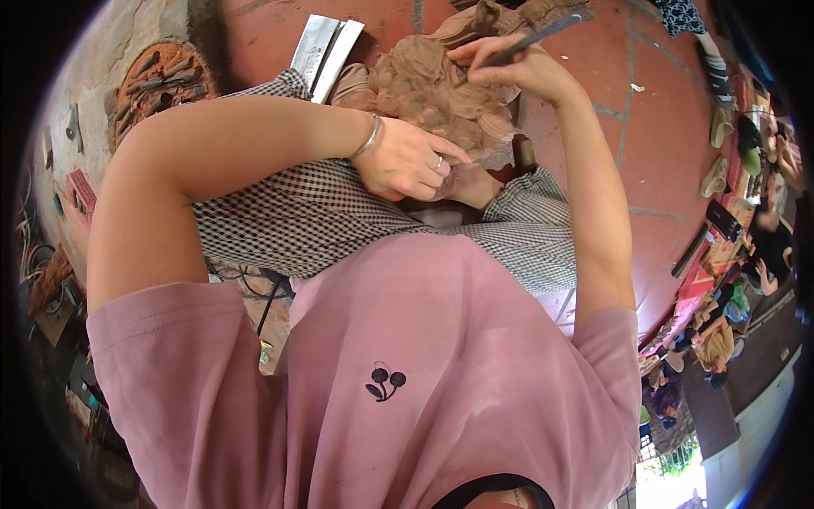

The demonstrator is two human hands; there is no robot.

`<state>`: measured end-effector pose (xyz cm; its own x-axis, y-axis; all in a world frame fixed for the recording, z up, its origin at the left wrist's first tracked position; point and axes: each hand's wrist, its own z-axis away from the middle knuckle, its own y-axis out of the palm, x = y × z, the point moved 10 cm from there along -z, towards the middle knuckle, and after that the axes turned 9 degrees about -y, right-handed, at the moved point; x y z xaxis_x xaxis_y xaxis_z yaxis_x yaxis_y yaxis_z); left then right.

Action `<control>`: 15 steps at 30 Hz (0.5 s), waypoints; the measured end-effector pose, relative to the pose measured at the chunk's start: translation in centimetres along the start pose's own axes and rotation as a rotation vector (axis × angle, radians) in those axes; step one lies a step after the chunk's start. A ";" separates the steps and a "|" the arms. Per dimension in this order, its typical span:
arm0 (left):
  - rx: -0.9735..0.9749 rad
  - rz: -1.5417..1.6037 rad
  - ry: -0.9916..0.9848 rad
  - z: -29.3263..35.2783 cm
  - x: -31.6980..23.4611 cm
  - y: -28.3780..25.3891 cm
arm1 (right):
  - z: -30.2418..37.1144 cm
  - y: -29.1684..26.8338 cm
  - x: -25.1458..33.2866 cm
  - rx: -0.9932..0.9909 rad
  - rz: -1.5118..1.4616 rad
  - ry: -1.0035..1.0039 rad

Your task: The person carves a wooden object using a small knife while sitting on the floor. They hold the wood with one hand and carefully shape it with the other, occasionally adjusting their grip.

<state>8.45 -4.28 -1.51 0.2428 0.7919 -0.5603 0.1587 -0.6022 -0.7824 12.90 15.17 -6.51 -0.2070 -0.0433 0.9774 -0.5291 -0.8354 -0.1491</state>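
A pink shirt [407, 373] fills the near view, with a black-and-white checked cloth [305, 212] just beyond it. Past the cloth, the left hand [407, 161] rests with fingers loosely curled against the near side of a brown clay sculpture [432, 89], rough and curly-textured, lumpy in shape. Farther off, the right hand [509, 68] has its grip closed around a slim dark modelling tool [534, 38]. The tool's long axis slants up to the right, its lower end meeting the clay's top. Red floor tiles [661, 127] lie beyond.

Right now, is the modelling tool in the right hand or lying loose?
In hand. The right hand pinches the dark, thin modelling tool over the clay sculpture; the left hand steadies the clay.
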 end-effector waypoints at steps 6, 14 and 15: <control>0.031 0.019 0.002 -0.1 0.0 -0.1 | -1.0 0.2 -0.1 0.051 0.073 0.051; 0.009 0.009 0.001 -0.2 0.0 0.1 | 0.2 0.5 1.2 0.051 0.144 -0.085; 0.019 0.001 0.002 -0.1 0.0 0.0 | -0.5 0.3 1.3 0.026 0.166 -0.092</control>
<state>8.55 -4.29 -1.52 0.2453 0.7911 -0.5603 0.1407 -0.6009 -0.7869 12.06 15.07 -5.33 -0.2131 -0.2305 0.9495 -0.4725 -0.8263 -0.3066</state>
